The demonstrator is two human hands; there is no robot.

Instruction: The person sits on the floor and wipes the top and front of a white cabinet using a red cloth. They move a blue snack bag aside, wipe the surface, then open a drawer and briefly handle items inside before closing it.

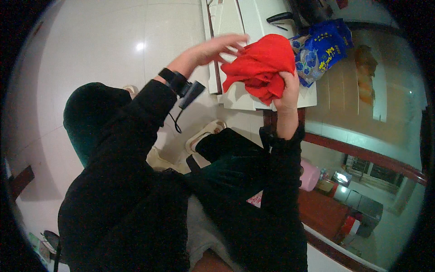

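Observation:
A bunched red cloth (260,64) is held up in front of me, above the edge of a white surface (238,102). My right hand (289,88) grips its lower right side, thumb over the folds. At the cloth's upper left edge is my left hand (221,47), blurred, its fingers spread; whether they touch the cloth I cannot tell. A blue plastic bag (321,54) with printed flowers and yellow writing lies just right of the cloth. Black straps sit on both wrists, the left one carrying a small dark device (192,93).
Beyond the cloth lies a black-handled object (280,17) on the white surface. A glass pane (340,102) with reflections and a dark red frame (367,153) stands at the right. Light floor tiles (102,40) spread to the left. A pink container (308,175) shows beside my right sleeve.

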